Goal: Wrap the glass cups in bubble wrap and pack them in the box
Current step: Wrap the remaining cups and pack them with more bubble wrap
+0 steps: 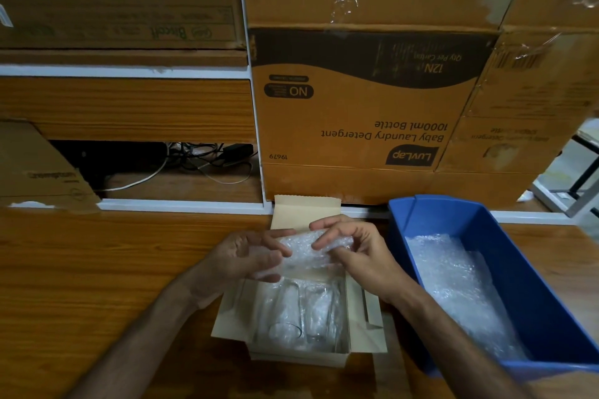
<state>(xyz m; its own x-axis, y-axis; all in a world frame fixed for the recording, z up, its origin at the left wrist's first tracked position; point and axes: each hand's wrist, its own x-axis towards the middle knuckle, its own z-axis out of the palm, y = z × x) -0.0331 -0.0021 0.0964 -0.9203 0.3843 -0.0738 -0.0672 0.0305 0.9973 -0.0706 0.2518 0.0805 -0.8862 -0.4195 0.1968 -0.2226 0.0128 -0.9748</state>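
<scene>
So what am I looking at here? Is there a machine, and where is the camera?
No machine: a person works with bare hands, filmed by a camera worn on the head, looking down. The left hand and right hand hold a bundle of bubble wrap between their fingers above a small open box on a wooden table. Wrapped glass cups already lie inside. The blue bin beside it holds more bubble wrap.

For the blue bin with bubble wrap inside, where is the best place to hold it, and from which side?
Likely the blue bin is best held by its two long rims, coming from above, one hand per side. It is long and open-topped, and the bubble wrap lies low inside, leaving the rims free.
</scene>
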